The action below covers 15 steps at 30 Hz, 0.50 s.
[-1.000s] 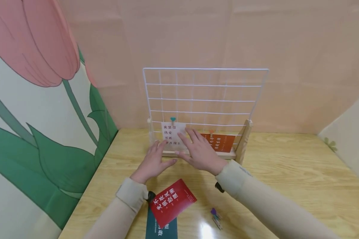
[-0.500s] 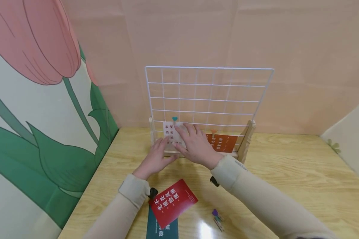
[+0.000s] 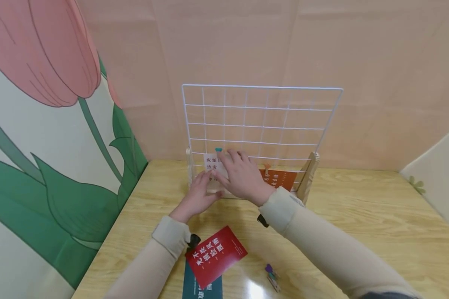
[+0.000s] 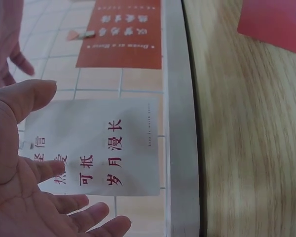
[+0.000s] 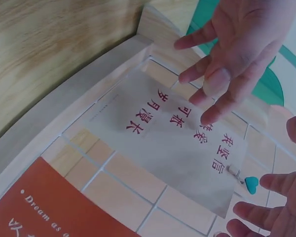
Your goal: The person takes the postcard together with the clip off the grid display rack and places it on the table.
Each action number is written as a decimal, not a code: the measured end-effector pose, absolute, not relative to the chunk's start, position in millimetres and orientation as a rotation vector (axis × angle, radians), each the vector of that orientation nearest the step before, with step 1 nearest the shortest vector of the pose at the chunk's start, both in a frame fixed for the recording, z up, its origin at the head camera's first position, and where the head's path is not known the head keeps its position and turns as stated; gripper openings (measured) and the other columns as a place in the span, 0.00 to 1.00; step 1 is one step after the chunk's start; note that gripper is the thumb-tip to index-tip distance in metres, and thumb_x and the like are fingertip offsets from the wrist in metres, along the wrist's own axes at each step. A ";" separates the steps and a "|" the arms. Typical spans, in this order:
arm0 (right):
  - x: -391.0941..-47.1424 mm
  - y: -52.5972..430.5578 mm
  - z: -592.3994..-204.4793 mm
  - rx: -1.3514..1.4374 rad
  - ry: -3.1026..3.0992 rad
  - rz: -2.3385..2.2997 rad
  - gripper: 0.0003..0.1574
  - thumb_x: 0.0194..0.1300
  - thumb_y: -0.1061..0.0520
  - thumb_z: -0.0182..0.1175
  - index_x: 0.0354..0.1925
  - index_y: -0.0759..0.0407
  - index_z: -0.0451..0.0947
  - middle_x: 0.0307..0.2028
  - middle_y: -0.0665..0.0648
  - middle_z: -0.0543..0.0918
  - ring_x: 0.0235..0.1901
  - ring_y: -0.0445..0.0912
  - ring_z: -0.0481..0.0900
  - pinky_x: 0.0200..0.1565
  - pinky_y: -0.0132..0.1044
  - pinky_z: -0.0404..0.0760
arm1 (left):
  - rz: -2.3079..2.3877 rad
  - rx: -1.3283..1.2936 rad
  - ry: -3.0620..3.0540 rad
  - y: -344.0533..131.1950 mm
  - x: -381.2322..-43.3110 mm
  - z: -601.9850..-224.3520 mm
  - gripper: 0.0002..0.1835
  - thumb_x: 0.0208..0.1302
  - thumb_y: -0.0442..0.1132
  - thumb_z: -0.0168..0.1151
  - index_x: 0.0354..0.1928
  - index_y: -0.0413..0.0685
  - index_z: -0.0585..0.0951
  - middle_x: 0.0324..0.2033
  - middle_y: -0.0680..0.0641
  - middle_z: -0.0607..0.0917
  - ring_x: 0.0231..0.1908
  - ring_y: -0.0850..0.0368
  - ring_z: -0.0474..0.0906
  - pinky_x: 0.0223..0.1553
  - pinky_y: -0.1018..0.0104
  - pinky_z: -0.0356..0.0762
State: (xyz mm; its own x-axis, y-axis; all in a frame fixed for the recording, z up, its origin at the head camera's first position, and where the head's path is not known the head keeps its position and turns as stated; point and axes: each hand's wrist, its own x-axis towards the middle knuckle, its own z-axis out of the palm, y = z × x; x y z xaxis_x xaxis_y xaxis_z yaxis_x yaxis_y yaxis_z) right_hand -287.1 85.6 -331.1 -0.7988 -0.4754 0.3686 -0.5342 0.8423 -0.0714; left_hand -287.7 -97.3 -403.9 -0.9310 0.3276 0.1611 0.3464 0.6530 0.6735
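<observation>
A white card with red characters (image 4: 133,148) hangs low on the left of a white wire grid (image 3: 254,116), under a small clip with a teal heart (image 5: 251,184). My right hand (image 3: 243,176), fingers spread, is in front of the card's right part and hides some of the text. Lower down at the card's left side is my left hand (image 3: 196,200), its thumb apart from the extended fingers. Nothing is gripped in either hand. To the right, an orange-red card (image 4: 121,34) hangs on the same grid from an orange-topped clip (image 3: 267,167).
The grid stands in a wooden base (image 3: 308,176) on the wood-grain table (image 3: 359,216). A red card (image 3: 217,255) overlaps a dark teal card (image 3: 193,286) near the front. Small clothespins (image 3: 272,279), one with a purple heart, lie right of them. Behind is a pinkish backdrop (image 3: 247,41).
My right hand has shifted left across the white card and covers more of it. My left hand has edged slightly right and stays low beside the card. The cards keep their places.
</observation>
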 end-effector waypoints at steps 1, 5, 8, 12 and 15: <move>-288.0 84.2 -330.6 0.759 -2.686 0.245 0.40 0.78 0.36 0.52 0.76 0.57 0.64 0.70 0.69 0.69 0.67 0.68 0.67 0.61 0.65 0.73 | -1.172 -0.576 -2.827 -97.3 -288.2 -404.0 0.43 0.72 0.53 0.65 0.80 0.47 0.57 0.79 0.32 0.52 0.77 0.33 0.47 0.71 0.31 0.51; -291.5 79.0 -329.6 0.756 -2.698 0.236 0.41 0.79 0.36 0.52 0.77 0.58 0.63 0.68 0.68 0.71 0.67 0.66 0.68 0.63 0.63 0.71 | -1.222 -0.553 -2.803 -97.5 -290.8 -403.0 0.42 0.73 0.51 0.64 0.80 0.43 0.58 0.78 0.32 0.53 0.77 0.33 0.48 0.71 0.33 0.52; -294.4 75.7 -328.9 0.735 -2.721 0.221 0.42 0.79 0.36 0.50 0.78 0.58 0.62 0.68 0.67 0.72 0.67 0.65 0.68 0.65 0.63 0.68 | -1.268 -0.527 -2.796 -97.4 -292.6 -401.7 0.42 0.73 0.50 0.63 0.80 0.42 0.57 0.79 0.33 0.52 0.77 0.34 0.50 0.72 0.35 0.53; -298.4 72.8 -327.5 0.703 -2.747 0.235 0.41 0.80 0.37 0.49 0.79 0.58 0.60 0.69 0.66 0.73 0.68 0.63 0.69 0.66 0.63 0.66 | -1.304 -0.508 -2.800 -97.1 -294.4 -400.8 0.44 0.73 0.52 0.62 0.81 0.44 0.54 0.80 0.36 0.52 0.77 0.36 0.50 0.73 0.36 0.52; -302.2 71.6 -326.7 0.692 -2.736 0.258 0.40 0.80 0.39 0.49 0.78 0.58 0.60 0.68 0.66 0.74 0.67 0.63 0.71 0.65 0.62 0.66 | -1.345 -0.500 -2.761 -96.7 -296.1 -400.7 0.43 0.74 0.51 0.63 0.81 0.44 0.55 0.79 0.36 0.54 0.76 0.37 0.52 0.72 0.36 0.53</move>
